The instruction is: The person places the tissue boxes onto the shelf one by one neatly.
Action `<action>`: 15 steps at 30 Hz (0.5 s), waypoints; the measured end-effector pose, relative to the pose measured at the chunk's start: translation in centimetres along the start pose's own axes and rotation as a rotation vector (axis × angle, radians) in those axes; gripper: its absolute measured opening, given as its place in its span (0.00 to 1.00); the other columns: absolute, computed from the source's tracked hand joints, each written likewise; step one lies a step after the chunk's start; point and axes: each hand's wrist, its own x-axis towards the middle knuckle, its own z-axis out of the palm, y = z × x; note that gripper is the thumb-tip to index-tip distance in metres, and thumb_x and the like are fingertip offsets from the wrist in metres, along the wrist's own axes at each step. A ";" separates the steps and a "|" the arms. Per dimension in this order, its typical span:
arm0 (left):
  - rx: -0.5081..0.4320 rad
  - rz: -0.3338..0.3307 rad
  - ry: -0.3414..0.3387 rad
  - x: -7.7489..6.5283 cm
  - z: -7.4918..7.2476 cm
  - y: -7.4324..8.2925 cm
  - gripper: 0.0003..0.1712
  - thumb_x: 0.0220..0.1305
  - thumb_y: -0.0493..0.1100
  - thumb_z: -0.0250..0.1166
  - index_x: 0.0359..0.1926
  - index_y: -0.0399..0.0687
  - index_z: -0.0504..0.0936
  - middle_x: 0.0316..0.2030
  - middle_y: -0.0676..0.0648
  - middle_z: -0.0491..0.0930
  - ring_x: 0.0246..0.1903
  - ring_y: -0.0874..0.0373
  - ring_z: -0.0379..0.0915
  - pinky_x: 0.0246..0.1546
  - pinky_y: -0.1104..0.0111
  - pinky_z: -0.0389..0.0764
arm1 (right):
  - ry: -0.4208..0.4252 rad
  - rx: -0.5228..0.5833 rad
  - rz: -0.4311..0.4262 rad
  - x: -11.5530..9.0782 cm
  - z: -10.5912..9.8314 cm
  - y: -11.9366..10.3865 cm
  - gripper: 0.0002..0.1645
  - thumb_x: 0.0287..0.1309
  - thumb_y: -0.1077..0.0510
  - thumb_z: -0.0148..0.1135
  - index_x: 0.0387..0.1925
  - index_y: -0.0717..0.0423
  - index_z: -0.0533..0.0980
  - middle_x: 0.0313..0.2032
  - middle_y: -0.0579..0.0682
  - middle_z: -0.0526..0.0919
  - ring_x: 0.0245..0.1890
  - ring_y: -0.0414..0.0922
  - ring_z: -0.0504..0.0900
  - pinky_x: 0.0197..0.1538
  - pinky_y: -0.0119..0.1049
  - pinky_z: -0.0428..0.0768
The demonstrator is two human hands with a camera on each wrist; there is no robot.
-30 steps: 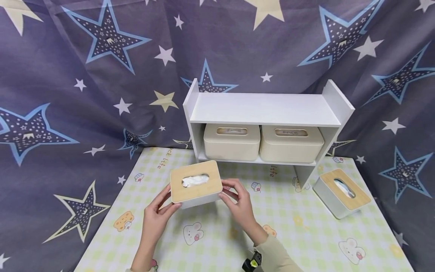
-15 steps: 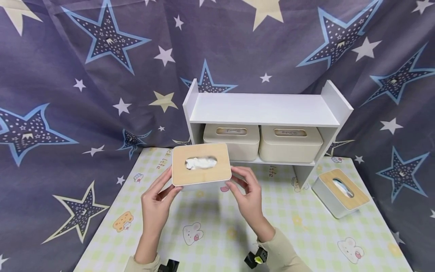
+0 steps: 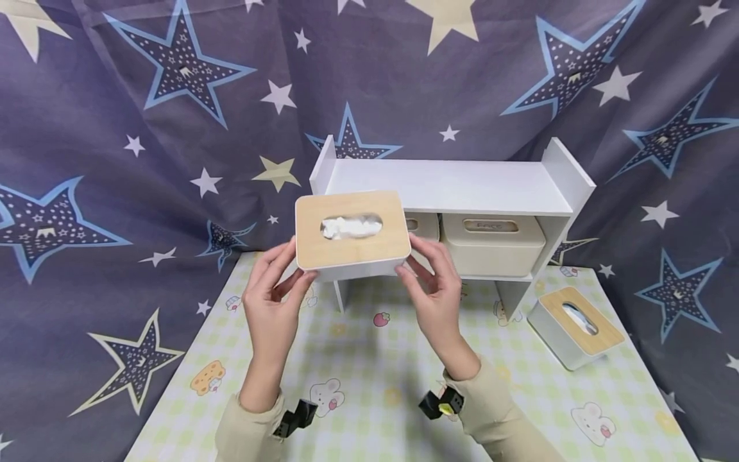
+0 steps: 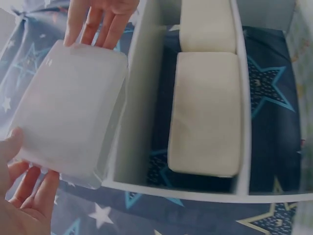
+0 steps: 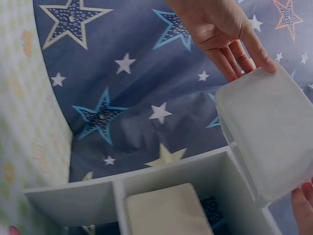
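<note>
Both my hands hold a tissue box [image 3: 353,247], white-sided with a bamboo lid and white tissue in its oval slot. It is raised, lid tilted toward me, in front of the left part of a white shelf [image 3: 450,185]. My left hand [image 3: 271,311] grips its left end, thumb at the front lower edge. At the right end, my right hand [image 3: 435,301] grips it the same way. The left wrist view shows the box's smooth white underside [image 4: 73,107] beside the shelf's upper board. In the right wrist view my right hand [image 5: 304,208] is mostly cut off.
Two cream boxes fill the shelf's lower level; the right box [image 3: 491,247] shows fully, the left box [image 3: 424,224] is mostly hidden. Another bamboo-lidded tissue box [image 3: 574,327] stands on the checked tablecloth [image 3: 369,398] at right. A starry curtain [image 3: 231,160] hangs behind.
My two hands have lifted the tissue box upward and slightly right, from over the tablecloth to the height of the shelf's upper board. It now covers most of the left cream box.
</note>
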 end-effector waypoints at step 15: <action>-0.039 0.013 -0.221 5.1 2.7 0.8 0.41 0.62 0.28 0.66 0.74 0.44 0.63 0.68 0.41 0.62 0.70 0.57 0.64 0.70 0.69 0.70 | 0.006 -0.011 -0.026 5.9 0.3 -0.7 0.31 0.62 0.73 0.57 0.67 0.67 0.68 0.60 0.58 0.70 0.67 0.48 0.72 0.70 0.41 0.74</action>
